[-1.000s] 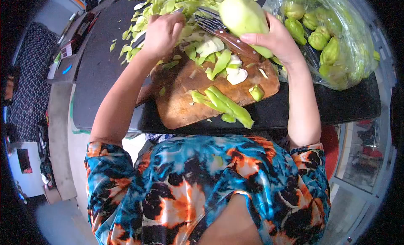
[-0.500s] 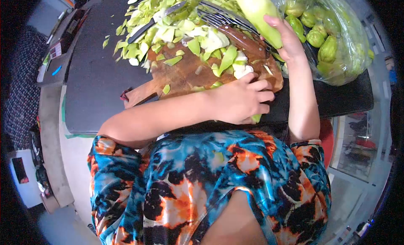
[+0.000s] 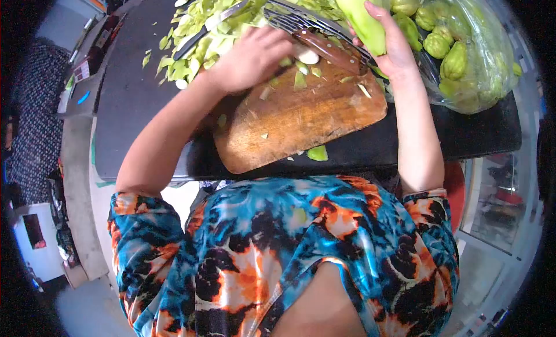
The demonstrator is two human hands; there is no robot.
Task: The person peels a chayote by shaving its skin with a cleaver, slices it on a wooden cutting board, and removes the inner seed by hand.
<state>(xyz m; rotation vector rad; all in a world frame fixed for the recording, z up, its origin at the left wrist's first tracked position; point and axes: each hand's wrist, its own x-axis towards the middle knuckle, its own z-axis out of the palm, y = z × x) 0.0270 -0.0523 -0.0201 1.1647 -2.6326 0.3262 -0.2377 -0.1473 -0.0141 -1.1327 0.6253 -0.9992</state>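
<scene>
My right hand [image 3: 395, 50] is closed around a peeled pale green chayote [image 3: 364, 18] at the top right of the cutting board. My left hand [image 3: 255, 59] lies palm down with its fingers extended over the peels at the board's upper left. The wooden cutting board [image 3: 301, 119] has a few scraps on it. A slotted metal tool with a brown handle [image 3: 330, 50] rests across the board's far edge, beside my right hand. Beyond my left hand, a small black-handled knife [image 3: 208, 30] lies on the heap of green peels [image 3: 200, 12].
A clear plastic bag [image 3: 492, 76] with several unpeeled chayotes [image 3: 453, 60] stands on the right of the black table [image 3: 139, 105]. One peel piece [image 3: 317, 153] lies on the table near the board's front edge. A red seat [image 3: 454, 192] shows below the table's right side.
My left hand left the knife on the peels, came to the board's front, then swept up and left. The long peels and scraps moved off the board's middle. My right hand still holds the chayote.
</scene>
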